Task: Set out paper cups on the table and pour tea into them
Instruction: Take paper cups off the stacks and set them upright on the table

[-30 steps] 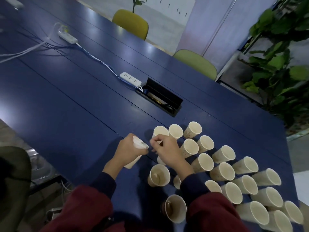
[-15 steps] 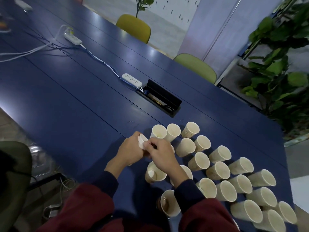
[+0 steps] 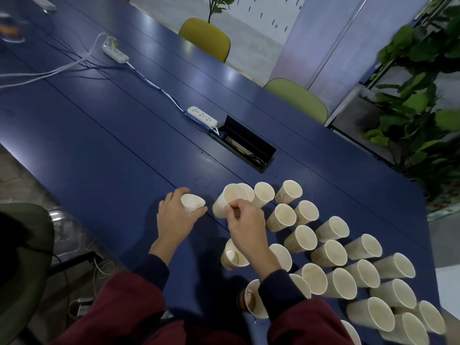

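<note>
standing nearest, one cup (image 3: 252, 300) holds a little brown liquid, probably tea, while pale empty cups (image 3: 333, 255) crowd the table (image 3: 99, 158) to the right in loose rows, mouths up, ready for pouring. just beyond, the left hand (image 3: 174, 217) curls its fingers round a spare cup (image 3: 192, 203), likely held as supply, and the right hand (image 3: 245, 225) pinches the rim of an end cup (image 3: 224, 200) at the cluster's far left corner, seemingly to seat it there. farther off lie a power strip (image 3: 202, 116) and an open cable box (image 3: 245, 148).

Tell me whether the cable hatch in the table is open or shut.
Open: the hatch has its lid raised, and cables show inside the slot.
</note>
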`<state>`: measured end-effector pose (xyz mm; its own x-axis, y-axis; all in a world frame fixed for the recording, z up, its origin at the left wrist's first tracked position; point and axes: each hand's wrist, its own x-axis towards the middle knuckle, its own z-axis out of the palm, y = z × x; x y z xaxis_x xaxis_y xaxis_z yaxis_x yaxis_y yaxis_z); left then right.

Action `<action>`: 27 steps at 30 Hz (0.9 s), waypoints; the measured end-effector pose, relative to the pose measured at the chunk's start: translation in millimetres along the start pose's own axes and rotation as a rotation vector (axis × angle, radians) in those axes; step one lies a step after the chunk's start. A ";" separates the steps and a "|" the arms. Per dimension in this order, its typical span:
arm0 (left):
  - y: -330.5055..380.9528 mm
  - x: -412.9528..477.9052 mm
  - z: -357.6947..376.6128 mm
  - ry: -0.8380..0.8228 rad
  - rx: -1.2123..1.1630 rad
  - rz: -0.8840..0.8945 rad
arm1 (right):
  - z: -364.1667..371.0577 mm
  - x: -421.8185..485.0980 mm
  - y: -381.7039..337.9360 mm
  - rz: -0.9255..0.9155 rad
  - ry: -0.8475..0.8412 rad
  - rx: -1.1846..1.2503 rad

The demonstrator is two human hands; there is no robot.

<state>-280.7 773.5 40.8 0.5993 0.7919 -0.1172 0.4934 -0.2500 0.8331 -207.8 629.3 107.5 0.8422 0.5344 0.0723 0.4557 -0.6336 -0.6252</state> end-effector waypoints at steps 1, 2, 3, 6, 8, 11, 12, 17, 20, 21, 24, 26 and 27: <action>-2.2 1.7 -0.9 0.005 -0.037 0.001 | 6.0 -3.9 2.3 0.010 -0.032 -0.016; -4.4 2.8 -1.7 0.003 -0.071 0.005 | 11.2 -7.1 3.7 0.015 -0.064 -0.031; -5.8 3.1 -2.3 -0.001 -0.096 0.011 | 15.4 -9.7 4.3 0.014 -0.092 -0.047; -7.8 2.2 -2.8 -0.001 -0.135 0.041 | 22.5 -13.6 3.1 -0.004 -0.171 -0.098; -6.6 2.3 -3.7 -0.028 -0.156 0.068 | 25.0 -13.7 2.2 -0.005 -0.217 -0.130; -3.7 4.3 -4.3 -0.092 -0.140 0.066 | 26.5 -12.8 2.8 0.004 -0.214 -0.157; -2.0 4.7 -4.8 -0.092 -0.124 0.059 | 26.4 -12.5 3.1 0.007 -0.194 -0.154; 12.2 7.4 -8.9 -0.002 -0.124 0.085 | 22.7 -13.2 2.6 0.019 -0.076 -0.105; 22.2 6.3 -9.5 0.034 -0.159 0.105 | 17.1 -15.3 2.1 0.022 -0.030 -0.077; 25.5 5.5 -8.2 0.039 -0.170 0.114 | 15.1 -15.9 3.1 0.030 -0.016 -0.071; 33.6 0.1 -3.3 0.040 -0.184 0.172 | 8.5 -19.5 5.7 0.062 0.028 -0.049; 39.3 -5.4 3.3 0.016 -0.157 0.229 | 2.8 -24.2 8.8 0.085 0.058 -0.022; 42.4 -7.7 7.3 0.000 -0.136 0.264 | -1.0 -26.6 10.3 0.094 0.081 -0.004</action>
<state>-259.8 752.7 73.1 0.6953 0.7097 0.1133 0.2315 -0.3704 0.8996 -225.2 608.0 99.9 0.9018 0.4253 0.0762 0.3746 -0.6814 -0.6288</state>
